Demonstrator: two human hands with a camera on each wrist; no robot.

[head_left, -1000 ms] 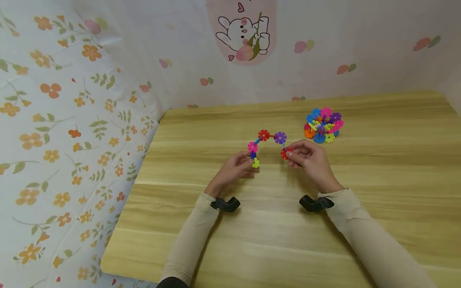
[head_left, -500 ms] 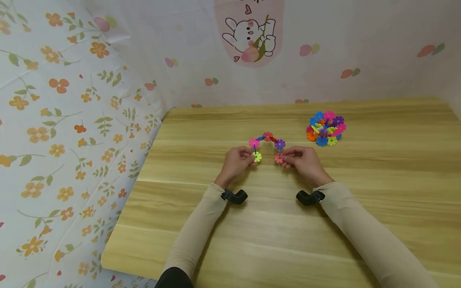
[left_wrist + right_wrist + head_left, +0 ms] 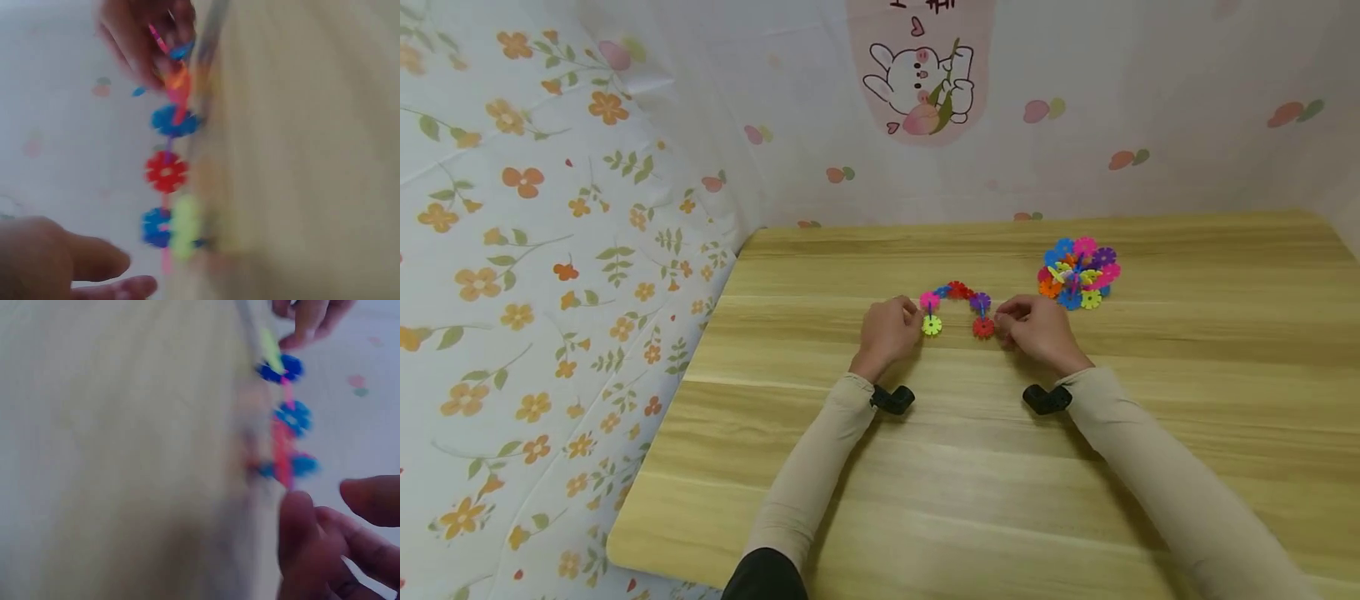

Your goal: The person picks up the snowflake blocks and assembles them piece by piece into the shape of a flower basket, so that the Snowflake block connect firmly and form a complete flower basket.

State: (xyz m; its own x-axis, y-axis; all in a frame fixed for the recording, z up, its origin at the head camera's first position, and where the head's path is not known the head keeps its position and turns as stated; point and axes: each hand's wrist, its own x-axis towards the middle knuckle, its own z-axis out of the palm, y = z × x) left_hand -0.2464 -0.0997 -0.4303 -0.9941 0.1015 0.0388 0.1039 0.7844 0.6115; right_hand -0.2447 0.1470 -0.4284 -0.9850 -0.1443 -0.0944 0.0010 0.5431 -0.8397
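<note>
A chain of slotted snowflake discs stands in an arch on the table, its ends toward me. The yellow disc (image 3: 932,326) ends it on the left, the red disc (image 3: 983,327) on the right; pink, blue, red and purple discs link them. My left hand (image 3: 887,329) is beside the yellow end; in the left wrist view its thumb (image 3: 97,257) and a finger are apart from the discs. At the red end is my right hand (image 3: 1039,329). In the right wrist view its fingers (image 3: 362,540) are spread, fingertips right at the chain, gripping nothing.
A round cluster of colourful snowflake discs (image 3: 1078,275) stands behind my right hand. The wooden table (image 3: 955,492) meets a patterned cloth (image 3: 1000,167) at the back and a flowered cloth (image 3: 550,333) on the left. Both wrists carry black cameras (image 3: 892,400).
Both hands have let go of the chain's ends and moved slightly outward. The chain was lowered and its ends brought closer together before the release.
</note>
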